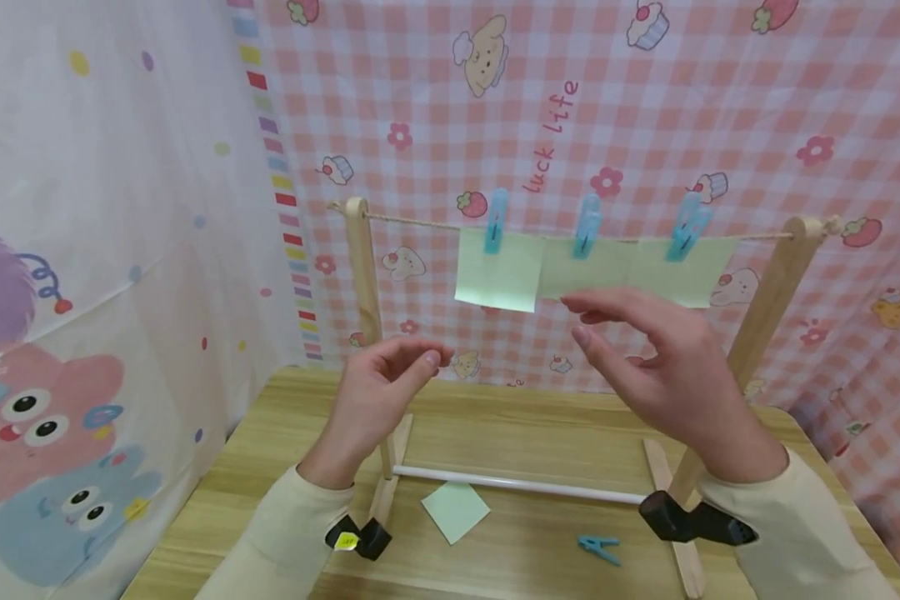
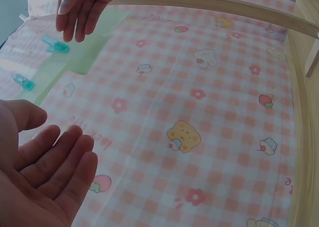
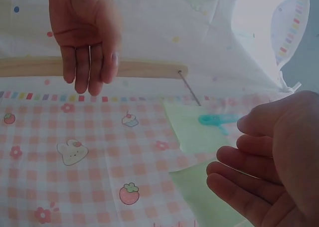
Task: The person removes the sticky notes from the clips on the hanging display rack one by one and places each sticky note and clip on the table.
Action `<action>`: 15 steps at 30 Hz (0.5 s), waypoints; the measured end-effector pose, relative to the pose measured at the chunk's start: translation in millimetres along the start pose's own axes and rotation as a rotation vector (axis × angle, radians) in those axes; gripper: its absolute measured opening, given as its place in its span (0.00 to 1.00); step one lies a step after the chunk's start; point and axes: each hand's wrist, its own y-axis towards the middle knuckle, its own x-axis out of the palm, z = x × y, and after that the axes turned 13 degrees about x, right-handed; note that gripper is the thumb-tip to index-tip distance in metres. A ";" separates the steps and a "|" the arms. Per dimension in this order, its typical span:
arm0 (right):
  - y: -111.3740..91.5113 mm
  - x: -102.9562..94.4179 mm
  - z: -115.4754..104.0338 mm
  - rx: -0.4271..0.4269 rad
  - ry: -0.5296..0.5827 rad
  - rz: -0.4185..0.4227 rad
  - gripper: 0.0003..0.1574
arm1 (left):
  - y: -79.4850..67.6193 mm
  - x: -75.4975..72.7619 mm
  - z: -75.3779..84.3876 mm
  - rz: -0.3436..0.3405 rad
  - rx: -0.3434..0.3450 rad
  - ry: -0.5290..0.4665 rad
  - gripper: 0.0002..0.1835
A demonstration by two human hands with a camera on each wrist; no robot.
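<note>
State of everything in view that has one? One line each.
Left hand: empty, fingers relaxed
Right hand: empty, fingers loosely bent
Rack: upright
Rope: strung across rack
Hung notes: three, clipped to rope
Hung clips: three, shut on notes
Loose note: flat on table
Loose clip: lying on table

The head view is bright and evenly lit, stretched toward its edges; the leftmost hanging pale green paper square (image 1: pixel 497 271) looks brightest along its lower part. Both wrist views are dimmer and greyer, glare bleaching the white dotted cloth curtain (image 3: pixel 214 42) at the right one's upper right.
</note>
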 end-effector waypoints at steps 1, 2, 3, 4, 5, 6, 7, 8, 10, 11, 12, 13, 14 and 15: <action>1.1 0.1 -1.1 0.003 0.001 0.003 0.18 | 0.7 0.7 0.2 0.000 0.000 -0.001 0.10; 2.3 0.2 -2.2 0.006 0.003 0.006 0.18 | 1.3 1.2 0.3 -0.001 0.001 0.002 0.10; 3.6 0.3 -3.4 0.007 0.004 0.009 0.18 | 1.9 1.6 0.3 0.000 0.000 0.002 0.10; 5.0 0.5 -4.5 0.007 0.004 0.010 0.18 | 2.4 1.8 0.2 0.001 -0.004 0.003 0.10; 6.6 0.5 -5.7 0.006 0.008 0.011 0.19 | 2.8 2.0 0.4 0.002 -0.007 0.008 0.10; 8.3 0.4 -7.0 0.006 0.009 0.010 0.19 | 3.2 2.1 0.9 0.002 -0.011 0.016 0.10; 10.1 0.0 -8.2 0.007 0.008 0.012 0.19 | 3.7 2.2 1.2 0.000 -0.015 0.022 0.10; 11.9 -0.5 -9.4 0.009 0.010 0.013 0.20 | 4.3 2.4 1.5 0.001 -0.021 0.023 0.10; 15.3 -1.6 -11.8 0.017 0.015 0.014 0.21 | 6.0 2.9 2.4 -0.002 -0.026 0.025 0.10; 16.7 -2.3 -13.0 0.021 0.017 0.015 0.21 | 6.9 3.3 3.1 -0.005 -0.023 0.028 0.10; 18.0 -2.8 -14.0 0.024 0.016 0.017 0.21 | 8.2 3.7 3.0 -0.006 -0.022 0.027 0.10; 19.2 -3.2 -15.0 0.027 0.015 0.019 0.22 | 9.2 4.0 3.3 -0.007 -0.017 0.025 0.10; 20.2 -3.5 -15.9 0.030 0.017 0.020 0.22 | 10.4 4.4 3.6 -0.007 -0.010 0.029 0.10; 21.3 -3.5 -16.7 0.031 0.018 0.021 0.21 | 11.5 4.9 3.7 -0.007 -0.003 0.032 0.10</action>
